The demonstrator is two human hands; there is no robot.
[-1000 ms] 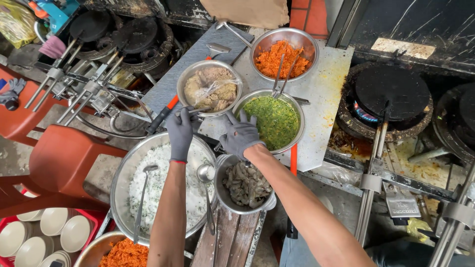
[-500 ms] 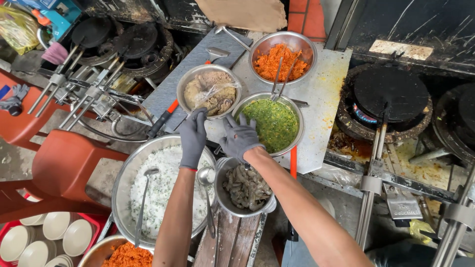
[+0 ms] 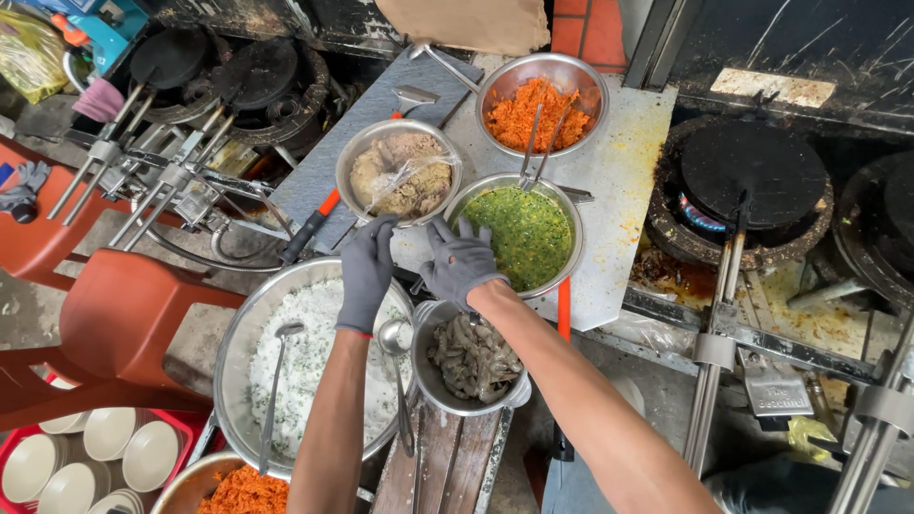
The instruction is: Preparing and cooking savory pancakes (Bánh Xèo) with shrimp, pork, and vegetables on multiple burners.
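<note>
Both grey-gloved hands, the left hand [image 3: 367, 271] and the right hand [image 3: 459, 262], fingers loosely spread and holding nothing, hover at the near rim of the round steel bowl of brownish filling [image 3: 400, 171] under clear plastic film [image 3: 411, 176] on the grey worktop [image 3: 619, 171], so the film's near edge is probably best lifted gently with both hands.

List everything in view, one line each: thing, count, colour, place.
Brown-filling bowl: 1, steel, partly under clear film, at the fingertips.
Green-mix bowl: 1, steel, beside the right hand.
Orange-shred bowl: 1, steel, top centre.
Rice pan: 1, white contents, lower left.
Shrimp pot: 1, grey contents, under the right forearm.
Ladle: 1, steel, between pan and pot.
Chairs: 2, orange-red, left.
Small bowls: several, cream, bottom left.
Left hand: grey glove.
Right hand: grey glove.
</note>
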